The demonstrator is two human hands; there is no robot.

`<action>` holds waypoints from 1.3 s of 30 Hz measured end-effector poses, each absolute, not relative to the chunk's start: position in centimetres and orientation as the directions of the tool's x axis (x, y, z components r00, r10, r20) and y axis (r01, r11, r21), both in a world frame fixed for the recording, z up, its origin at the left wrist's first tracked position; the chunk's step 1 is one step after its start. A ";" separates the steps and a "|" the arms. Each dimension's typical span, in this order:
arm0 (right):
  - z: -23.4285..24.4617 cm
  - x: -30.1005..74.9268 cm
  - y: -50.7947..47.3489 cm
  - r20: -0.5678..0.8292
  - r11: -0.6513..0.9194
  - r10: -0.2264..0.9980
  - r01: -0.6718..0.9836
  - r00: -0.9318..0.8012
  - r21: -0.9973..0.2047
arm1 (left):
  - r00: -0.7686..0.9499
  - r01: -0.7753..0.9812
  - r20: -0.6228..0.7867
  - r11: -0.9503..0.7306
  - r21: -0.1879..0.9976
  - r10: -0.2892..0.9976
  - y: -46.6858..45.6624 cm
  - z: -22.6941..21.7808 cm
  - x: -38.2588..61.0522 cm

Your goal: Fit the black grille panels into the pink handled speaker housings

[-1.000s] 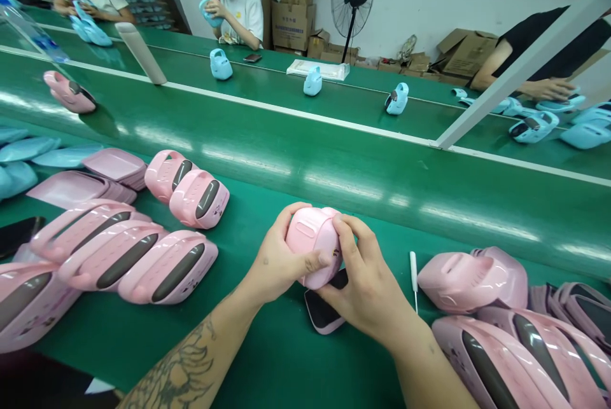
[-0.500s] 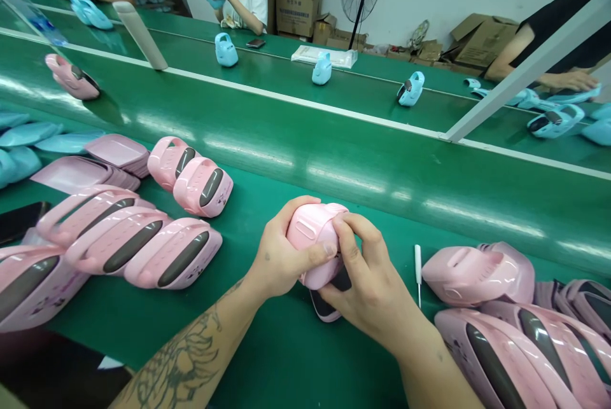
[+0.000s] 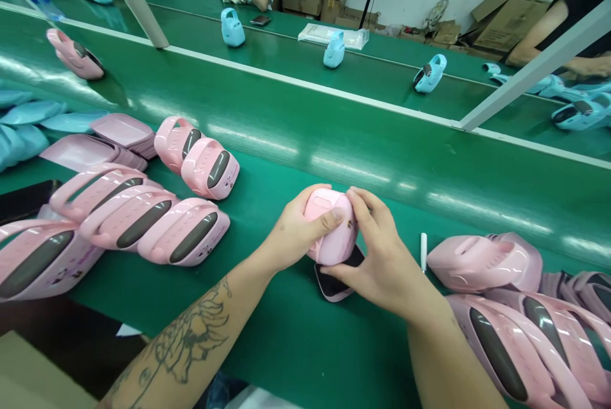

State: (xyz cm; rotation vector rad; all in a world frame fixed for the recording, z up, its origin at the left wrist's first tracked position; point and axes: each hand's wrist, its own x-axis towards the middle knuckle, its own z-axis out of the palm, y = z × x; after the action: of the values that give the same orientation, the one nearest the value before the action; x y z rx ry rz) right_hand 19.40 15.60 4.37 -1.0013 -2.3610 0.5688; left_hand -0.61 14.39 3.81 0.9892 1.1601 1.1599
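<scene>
Both of my hands grip one pink plastic case (image 3: 331,231) just above the green bench. My left hand (image 3: 296,231) wraps its left side with the thumb laid across the top. My right hand (image 3: 382,256) clasps its right side, fingers curled over the back. Under the case lies a dark-faced pink panel (image 3: 337,278), partly covered by my right hand. A small white tool (image 3: 423,251) lies on the bench just right of my right hand.
Finished pink cases (image 3: 143,224) are stacked at the left, more pink cases (image 3: 506,307) at the right. Pink lids (image 3: 121,132) and blue parts (image 3: 28,123) lie far left. Blue cases (image 3: 334,51) stand on the far belt, where other people work.
The view has tilted down and everything has shifted up in the frame. My hands have turned the pink case slightly; my right fingers now sit higher over its back.
</scene>
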 end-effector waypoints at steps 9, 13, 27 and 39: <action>4.4 20.1 16.0 0.192 0.440 0.871 0.542 -0.452 -0.716 | 0.200 -0.332 -0.105 0.168 0.928 0.974 14.6 3.5 -0.5; 4.2 20.3 16.2 0.098 0.344 0.888 0.507 -0.449 -0.790 | 0.139 -0.358 -0.210 0.247 0.900 0.968 14.6 3.3 0.3; 4.3 20.9 16.3 -0.092 0.110 0.875 0.380 -0.475 -0.919 | 0.061 -0.309 -0.233 0.240 0.920 0.971 14.1 3.5 1.3; 4.2 20.4 15.6 -0.032 0.166 0.881 0.371 -0.473 -0.914 | -0.037 -0.285 -0.239 0.219 0.933 0.970 13.7 3.9 2.1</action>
State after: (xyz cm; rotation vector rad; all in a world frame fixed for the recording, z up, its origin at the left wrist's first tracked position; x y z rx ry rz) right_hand 20.36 15.58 4.23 -1.1806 -1.9279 1.2803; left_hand 2.15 13.66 3.87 0.7981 1.1513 1.2071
